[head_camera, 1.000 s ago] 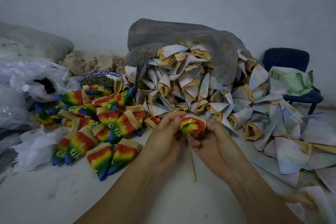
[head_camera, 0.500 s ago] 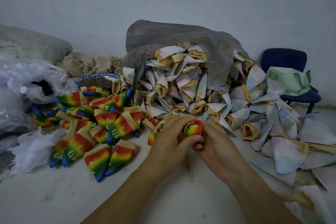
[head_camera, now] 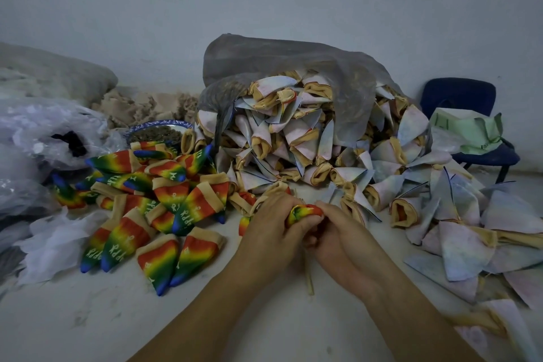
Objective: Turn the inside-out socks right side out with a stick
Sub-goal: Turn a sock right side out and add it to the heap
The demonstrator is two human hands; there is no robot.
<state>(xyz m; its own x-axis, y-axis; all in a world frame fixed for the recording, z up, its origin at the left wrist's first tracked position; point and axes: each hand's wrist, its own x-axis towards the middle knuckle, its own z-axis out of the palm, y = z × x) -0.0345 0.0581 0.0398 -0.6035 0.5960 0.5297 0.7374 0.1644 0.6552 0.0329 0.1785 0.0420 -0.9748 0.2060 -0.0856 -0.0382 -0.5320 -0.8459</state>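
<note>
Since the earlier frames the sock (head_camera: 304, 212) had been drawn lower over the stick (head_camera: 309, 279), and the hands had been brought closer together round it. Less rainbow cloth was left showing, and only a short length of stick was seen beneath them. The left grip (head_camera: 271, 232) was closed round the sock from the left, its thumb laid across the cloth. The right grip (head_camera: 338, 238) was curled against it from the right, pinching the red end. The sock was held just above the floor (head_camera: 117, 317), in front of the person and between the two piles. As the rainbow face was turned outward, the turn was judged well advanced, with the cuff left to be pulled down and the stick withdrawn.

To the left, finished rainbow socks (head_camera: 164, 200) were spread on the floor, touching one another. Behind and to the right, pale inside-out socks (head_camera: 308, 138) were heaped, spilling from a grey bag (head_camera: 293, 67). That heap was much the larger, so most of the work was judged undone. A bowl (head_camera: 158, 132) was set behind the rainbow socks, clear plastic (head_camera: 44, 132) was crumpled further left, and a blue chair (head_camera: 464, 103) was stood by the wall at the right. No obstruction was seen near the hands. The cuff was hidden by the fingers.
</note>
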